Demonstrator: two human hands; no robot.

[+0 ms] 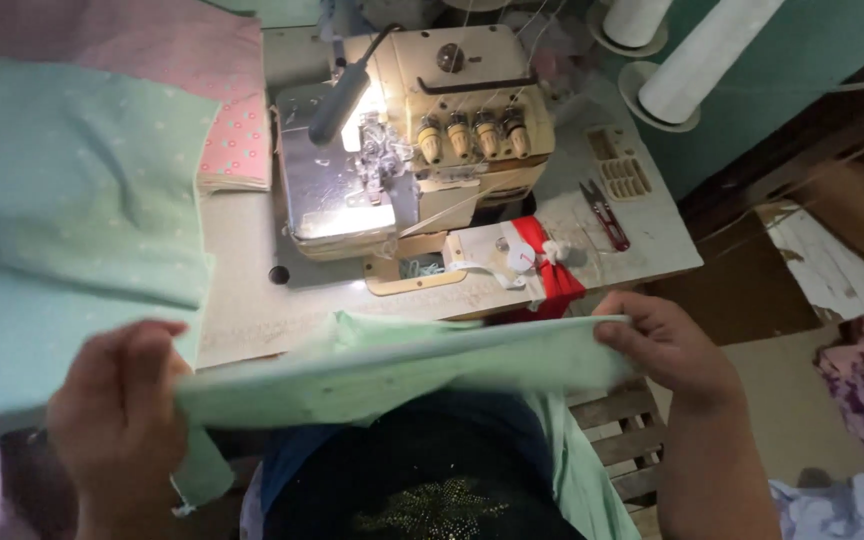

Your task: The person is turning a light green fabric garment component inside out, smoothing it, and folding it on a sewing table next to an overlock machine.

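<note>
**Operator A:** How is the pale green fabric piece (402, 370) held?

**Operator B:** It is stretched flat between both hands, nearest the camera, just in front of the near edge of the sewing table (252, 310). The left hand (117, 415) is closed around its left end, with the fingers folded over the cloth. The right hand (662, 345) is pinched shut on its right end, thumb on top. More of the same cloth is draped down over the lap.

**Operator A:** What is carried on the table?

**Operator B:** At the near edge, right of centre, a red cloth strip (552, 265) is seen, with thread snips (604, 213) just beyond it toward the right edge. The cream overlock machine (422, 140) is seated at the centre, its work light lit. Along the left edge, a stack of green fabric (62, 210) is laid, and a pink dotted fabric (237, 140) is located behind it. At the far right corner, two white thread cones (697, 55) are positioned.
</note>
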